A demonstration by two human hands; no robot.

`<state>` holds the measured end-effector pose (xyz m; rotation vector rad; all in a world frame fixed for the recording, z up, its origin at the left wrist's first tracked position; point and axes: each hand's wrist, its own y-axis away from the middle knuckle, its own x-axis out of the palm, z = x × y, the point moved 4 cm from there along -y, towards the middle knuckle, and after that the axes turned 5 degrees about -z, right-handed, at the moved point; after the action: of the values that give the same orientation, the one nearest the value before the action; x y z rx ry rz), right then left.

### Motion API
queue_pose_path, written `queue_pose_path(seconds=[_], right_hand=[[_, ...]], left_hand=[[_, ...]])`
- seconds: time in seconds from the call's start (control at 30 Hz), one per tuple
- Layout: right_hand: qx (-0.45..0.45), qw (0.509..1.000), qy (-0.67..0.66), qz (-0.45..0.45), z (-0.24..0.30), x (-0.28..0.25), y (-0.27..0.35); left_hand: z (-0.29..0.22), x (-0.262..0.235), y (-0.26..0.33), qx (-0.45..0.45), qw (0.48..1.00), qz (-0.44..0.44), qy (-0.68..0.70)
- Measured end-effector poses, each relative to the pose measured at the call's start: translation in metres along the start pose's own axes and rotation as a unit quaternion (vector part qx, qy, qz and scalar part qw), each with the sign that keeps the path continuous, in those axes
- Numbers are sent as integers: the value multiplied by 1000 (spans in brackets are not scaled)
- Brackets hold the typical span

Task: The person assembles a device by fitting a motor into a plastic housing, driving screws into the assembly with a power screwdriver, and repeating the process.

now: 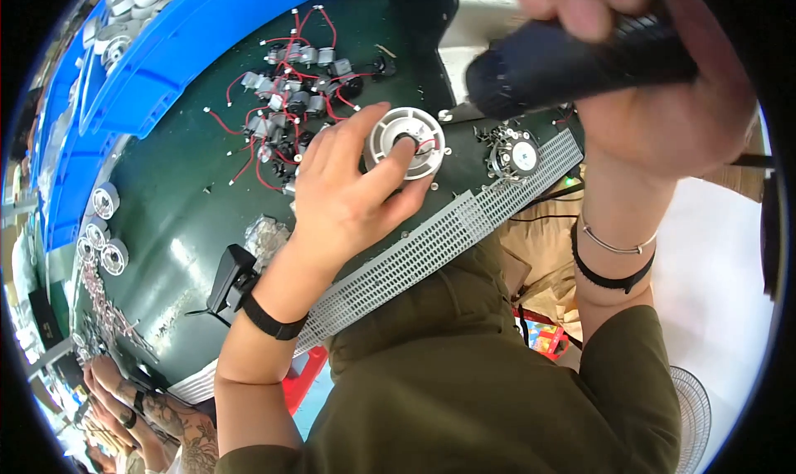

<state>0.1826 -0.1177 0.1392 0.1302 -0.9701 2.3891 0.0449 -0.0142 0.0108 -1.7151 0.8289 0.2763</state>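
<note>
My left hand (344,200) is closed around a round white plastic housing (431,160) on the dark green table, its thumb and fingers pressing at the black centre, where a bit of red wire shows. My right hand (663,130) grips a black power screwdriver (572,68), held tilted above the table at the right. Its narrow tip points left, close beside the housing's rim, at a small pale piece too small to name. Just right of the housing lies a round magnet (524,155) with many small screws clinging around it.
Several small motors (311,101) with red wires are heaped beyond my left hand. Blue bins (182,55) stand at the far left, one holding white parts. More white housings (106,200) sit at left. A perforated strip (398,262) edges the table; a co-worker's hands (108,383) show lower left.
</note>
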Motion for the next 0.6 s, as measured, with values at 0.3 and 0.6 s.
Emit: queue_pose_path(seconds=[0.3, 0.6], right_hand=[[15, 997, 73, -37, -22, 26, -3], [29, 995, 73, -54, -27, 27, -3]], left_hand=[[-1, -1, 2, 0, 1000, -32, 2], [0, 1, 2, -2, 999, -34, 5]])
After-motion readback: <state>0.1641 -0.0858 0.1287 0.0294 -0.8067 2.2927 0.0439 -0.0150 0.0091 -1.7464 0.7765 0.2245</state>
